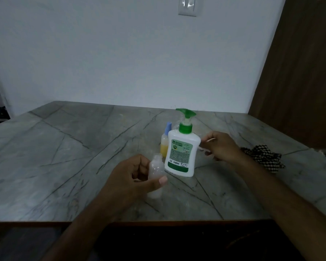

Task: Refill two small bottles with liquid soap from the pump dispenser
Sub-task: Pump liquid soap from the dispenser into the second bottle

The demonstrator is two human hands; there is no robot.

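A white pump dispenser [181, 153] with a green pump head stands upright in the middle of the marble table [64, 157]. Just in front of it to the left, my left hand [132, 178] grips a small clear bottle [155, 173], upright, its neck uncapped. My right hand [221, 147] hovers right of the dispenser and pinches a small pale piece [205, 147] that looks like the bottle's cap with a thin tube. A second small bottle [166, 142], blue-capped and holding yellow liquid, stands behind the dispenser's left side, partly hidden.
A black-and-white patterned cloth [263, 157] lies on the table at the right. The white wall runs along the table's far edge and a brown wooden panel [299, 72] rises at the right. The table's near edge crosses the frame's lower part.
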